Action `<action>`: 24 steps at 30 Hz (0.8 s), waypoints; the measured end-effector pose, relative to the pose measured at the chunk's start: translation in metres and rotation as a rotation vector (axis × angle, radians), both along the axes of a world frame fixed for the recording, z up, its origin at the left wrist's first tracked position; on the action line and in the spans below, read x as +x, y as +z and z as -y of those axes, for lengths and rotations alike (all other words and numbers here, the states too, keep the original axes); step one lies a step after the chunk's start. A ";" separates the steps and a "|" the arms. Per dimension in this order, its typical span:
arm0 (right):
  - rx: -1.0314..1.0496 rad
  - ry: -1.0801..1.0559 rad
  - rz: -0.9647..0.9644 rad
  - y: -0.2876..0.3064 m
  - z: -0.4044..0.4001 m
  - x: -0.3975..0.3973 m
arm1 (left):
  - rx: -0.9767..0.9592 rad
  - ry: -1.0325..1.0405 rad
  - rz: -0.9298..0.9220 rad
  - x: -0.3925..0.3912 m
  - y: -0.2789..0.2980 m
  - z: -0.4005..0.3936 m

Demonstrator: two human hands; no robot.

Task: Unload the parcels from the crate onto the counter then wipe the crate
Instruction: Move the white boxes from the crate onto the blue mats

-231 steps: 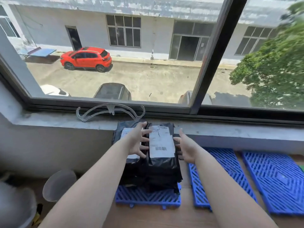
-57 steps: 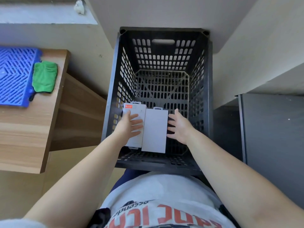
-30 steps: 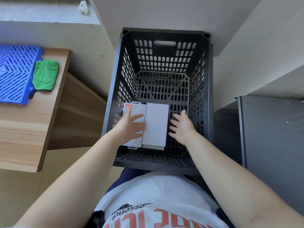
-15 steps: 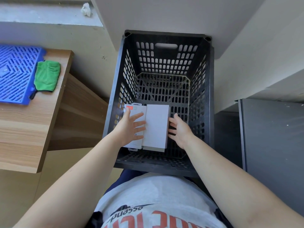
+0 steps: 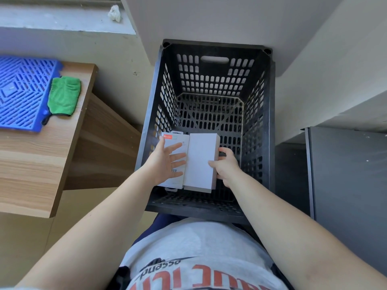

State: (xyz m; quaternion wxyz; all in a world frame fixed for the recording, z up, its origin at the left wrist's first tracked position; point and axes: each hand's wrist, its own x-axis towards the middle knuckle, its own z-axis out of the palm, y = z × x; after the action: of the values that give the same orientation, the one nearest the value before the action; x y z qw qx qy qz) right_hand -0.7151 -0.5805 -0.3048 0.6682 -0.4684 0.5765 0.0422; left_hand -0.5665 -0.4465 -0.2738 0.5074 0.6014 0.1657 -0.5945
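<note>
left hand [image 5: 165, 162]: fingers spread flat; right hand [image 5: 227, 167]: fingers curled, gripping

1. the crate [image 5: 259, 114] stands on the floor right of the counter [image 5: 37, 155], just before the person.
2. two boxes sit side by side inside the crate at its near end: the left box [image 5: 178, 141] touching the right box [image 5: 201, 160].
3. the left hand [image 5: 165, 162] lies on the left box; the right hand [image 5: 227, 166] is at the right box's right edge.
4. on the counter a mat [image 5: 21, 95] lies left, with a cloth [image 5: 63, 96] at its right edge.
</note>
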 end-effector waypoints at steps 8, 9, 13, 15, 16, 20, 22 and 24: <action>0.075 -0.114 0.157 0.027 0.027 -0.010 | 0.019 -0.022 0.085 0.001 0.005 0.004; 0.102 -0.140 0.203 0.034 0.031 -0.012 | 0.006 -0.028 0.074 0.000 0.007 0.007; 0.168 -0.144 0.317 0.057 0.044 -0.013 | -0.054 -0.051 0.052 0.000 0.020 0.020; 0.175 -0.139 0.344 0.067 0.050 -0.011 | -0.088 -0.044 0.059 0.005 0.029 0.024; 0.168 -0.127 0.358 0.072 0.053 -0.009 | -0.099 -0.049 0.080 0.008 0.035 0.025; 0.135 -0.050 0.425 0.088 0.058 0.004 | -0.089 -0.081 0.192 0.018 0.059 0.028; 0.169 -0.053 0.464 0.095 0.059 0.016 | -0.079 -0.030 0.220 0.025 0.068 0.031; 0.234 -0.094 0.482 0.103 0.061 0.031 | -0.078 0.045 0.217 0.033 0.079 0.032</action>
State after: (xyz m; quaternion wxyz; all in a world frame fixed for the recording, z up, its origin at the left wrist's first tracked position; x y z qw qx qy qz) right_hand -0.6841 -0.6417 -0.2015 0.8370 -0.3574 0.4129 -0.0353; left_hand -0.5339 -0.4783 -0.1947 0.5585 0.6382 0.0998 -0.5205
